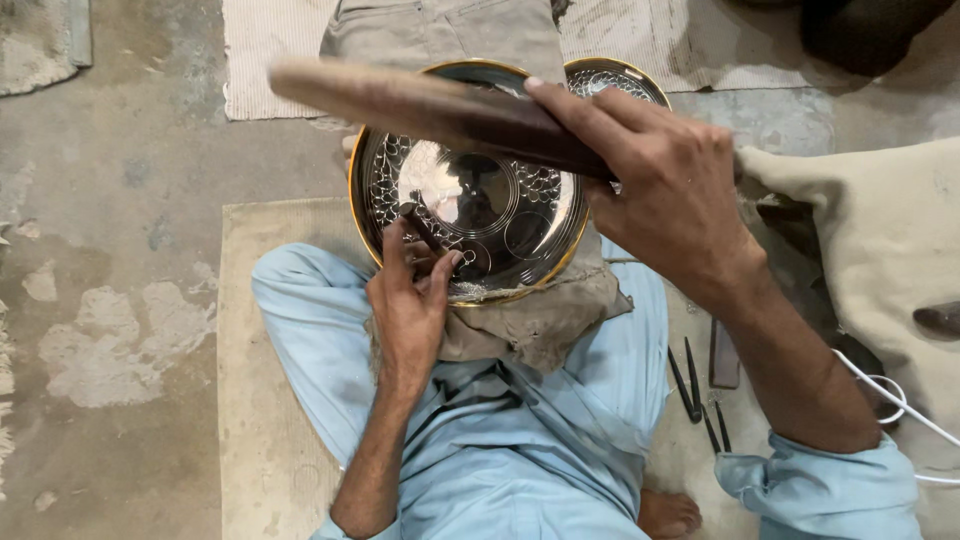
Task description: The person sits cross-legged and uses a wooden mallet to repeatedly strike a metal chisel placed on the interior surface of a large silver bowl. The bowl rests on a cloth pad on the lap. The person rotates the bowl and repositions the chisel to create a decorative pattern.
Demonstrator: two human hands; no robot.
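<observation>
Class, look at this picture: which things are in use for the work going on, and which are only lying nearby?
In use:
- left hand holding a small punch
- right hand raising a wooden mallet
- engraved metal plate
- cloth pad under the plate

Lying about:
- spare punches on the mat
- second plate behind
- white cable
</observation>
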